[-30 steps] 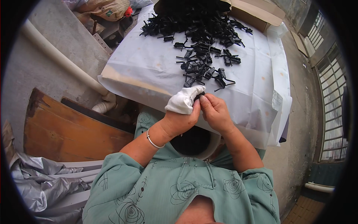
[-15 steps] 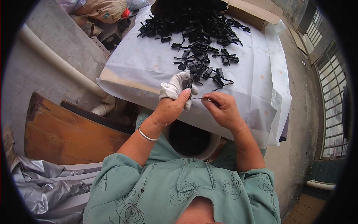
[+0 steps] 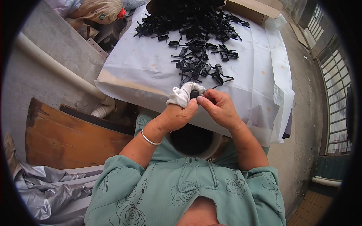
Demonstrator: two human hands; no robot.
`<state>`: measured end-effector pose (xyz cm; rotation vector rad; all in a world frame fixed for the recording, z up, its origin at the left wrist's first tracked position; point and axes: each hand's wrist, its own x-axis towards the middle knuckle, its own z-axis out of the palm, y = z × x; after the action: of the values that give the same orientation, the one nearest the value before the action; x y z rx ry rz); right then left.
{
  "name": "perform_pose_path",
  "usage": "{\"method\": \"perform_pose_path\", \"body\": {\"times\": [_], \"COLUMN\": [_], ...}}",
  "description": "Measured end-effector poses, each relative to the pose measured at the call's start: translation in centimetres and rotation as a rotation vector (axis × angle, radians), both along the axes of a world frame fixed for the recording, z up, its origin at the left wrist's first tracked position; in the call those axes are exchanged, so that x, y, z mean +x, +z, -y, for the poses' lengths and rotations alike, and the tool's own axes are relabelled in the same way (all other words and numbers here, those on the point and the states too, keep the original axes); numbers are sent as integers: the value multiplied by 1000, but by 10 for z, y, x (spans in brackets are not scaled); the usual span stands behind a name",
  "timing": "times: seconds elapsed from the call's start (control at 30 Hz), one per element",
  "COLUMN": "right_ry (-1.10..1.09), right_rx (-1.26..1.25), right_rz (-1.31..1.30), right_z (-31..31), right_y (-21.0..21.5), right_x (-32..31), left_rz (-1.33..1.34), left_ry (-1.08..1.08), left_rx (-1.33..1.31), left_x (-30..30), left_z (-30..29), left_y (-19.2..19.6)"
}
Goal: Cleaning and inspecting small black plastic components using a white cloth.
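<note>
My left hand (image 3: 181,107) is closed on a small black plastic part (image 3: 194,94), with the thumb on its near side. A white glove (image 3: 180,96) covers this hand's fingers, while the thumb and wrist are bare. Right beside it, my bare right hand (image 3: 221,110) has thumb and forefinger pinched together at the part. A thin dark rod-like tool lies in that pinch; its tip is hidden between the hands. Both hands are over the table's near edge. Just beyond them lie several black plastic parts with thin arms (image 3: 205,69), like those in the larger heap (image 3: 192,28).
White sheeting (image 3: 249,86) covers the table. An open cardboard box (image 3: 256,10) stands at its far end. Between my knees is a round bucket (image 3: 215,147) with a dark inside. At left are a wooden board (image 3: 71,135), a pale pipe (image 3: 56,62) and silvery sheeting (image 3: 45,188).
My right hand has moved left, closing the gap to my left hand. The thin rod that showed between them is now mostly hidden. The left hand has turned and come slightly nearer.
</note>
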<state>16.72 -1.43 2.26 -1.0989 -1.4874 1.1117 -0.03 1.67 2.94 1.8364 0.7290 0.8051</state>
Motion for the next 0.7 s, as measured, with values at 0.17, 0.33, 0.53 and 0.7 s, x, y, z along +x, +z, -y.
{"method": "perform_pose_path", "body": {"times": [0.17, 0.33, 0.53, 0.7], "right_ry": [11, 11, 213, -462], "right_rx": [177, 82, 25, 231], "right_rz": [74, 133, -18, 603], "right_z": [-1, 1, -6, -30], "right_y": [-3, -3, -10, -7], "right_x": [1, -4, 7, 44], "left_rz": [60, -149, -165, -406], "left_ry": [47, 173, 109, 88], "left_rx": [-190, 265, -5, 746], "left_x": [7, 14, 9, 1], "left_z": [6, 12, 18, 1], "left_y": [10, 11, 20, 10]}}
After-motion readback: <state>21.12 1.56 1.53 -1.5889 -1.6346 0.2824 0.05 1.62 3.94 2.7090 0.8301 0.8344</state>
